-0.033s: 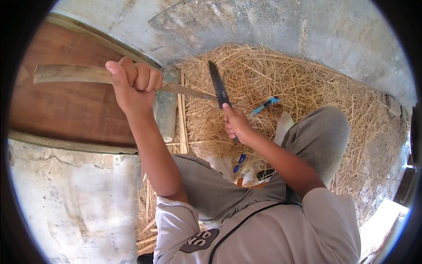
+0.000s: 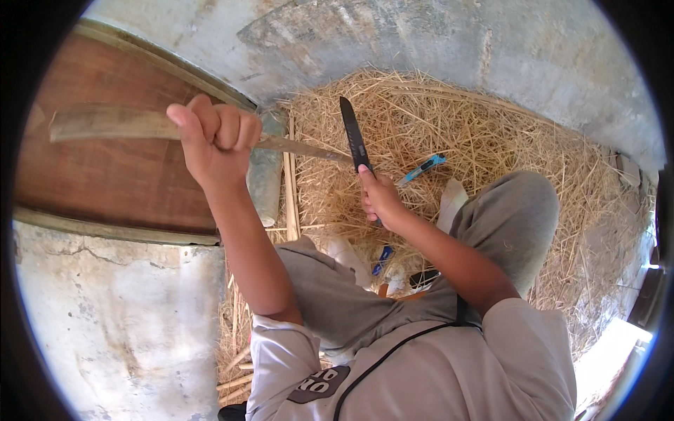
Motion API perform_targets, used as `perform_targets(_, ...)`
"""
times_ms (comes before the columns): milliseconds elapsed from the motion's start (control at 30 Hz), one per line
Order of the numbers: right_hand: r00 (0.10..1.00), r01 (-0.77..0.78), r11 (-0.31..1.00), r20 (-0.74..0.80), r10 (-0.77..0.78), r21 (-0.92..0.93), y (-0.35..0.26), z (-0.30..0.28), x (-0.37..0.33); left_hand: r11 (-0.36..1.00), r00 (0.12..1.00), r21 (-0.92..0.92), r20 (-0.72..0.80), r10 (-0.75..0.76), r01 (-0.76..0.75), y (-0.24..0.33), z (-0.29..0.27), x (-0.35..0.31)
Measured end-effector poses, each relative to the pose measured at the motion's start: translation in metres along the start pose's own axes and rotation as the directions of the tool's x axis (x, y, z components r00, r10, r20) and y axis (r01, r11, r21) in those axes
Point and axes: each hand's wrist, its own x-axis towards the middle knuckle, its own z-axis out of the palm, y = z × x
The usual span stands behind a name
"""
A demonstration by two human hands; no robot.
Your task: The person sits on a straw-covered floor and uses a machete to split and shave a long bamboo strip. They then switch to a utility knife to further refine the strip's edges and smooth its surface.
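My left hand is raised and closed around a long, flat strip of bamboo or wood. The strip's broad end sticks out to the left, and its thin end slopes down to the right. In my right hand is a knife with a black blade, its tip pointing up and away from me. The strip's thin end reaches the blade near the handle; whether it touches I cannot tell. Right of the knife, a light-blue utility knife lies on the straw-like shavings.
Pale shavings cover the floor around my legs. Behind them stands a grey plastered wall. A brown wooden panel is at the left, beside a greenish tube. A small dark-blue object lies between my legs.
The knife has shifted slightly right and its blade stands a little more upright. The strip's broad end has moved slightly left and down and looks blurred.
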Motion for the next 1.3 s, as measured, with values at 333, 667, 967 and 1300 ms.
perform_targets(333, 0.703, 0.661, 0.698, -0.097, -0.704, -0.275, -0.097, 0.011, -0.063, 0.955, 0.750, 0.240, -0.596, 0.287, -0.175, 0.017, -0.015, -0.083)
perform_targets(667, 0.870, 0.485, 0.863, -0.020, -0.492, -0.144, -0.028, 0.025, -0.040, 0.901, 0.649, 0.400, -0.643, 0.407, -0.168, 0.007, 0.008, -0.066)
perform_targets(967, 0.750, 0.653, 0.733, 0.025, -0.661, -0.190, -0.024, 0.044, -0.048, 0.943, 0.709, 0.285, -0.628, 0.321, -0.174, 0.009, 0.027, -0.092)
perform_targets(1300, 1.000, -0.004, 0.958, 0.025, 0.012, -0.287, 0.032, 0.007, -0.017, 0.954, 0.765, 0.243, -0.576, 0.288, -0.176, 0.012, 0.002, -0.106)
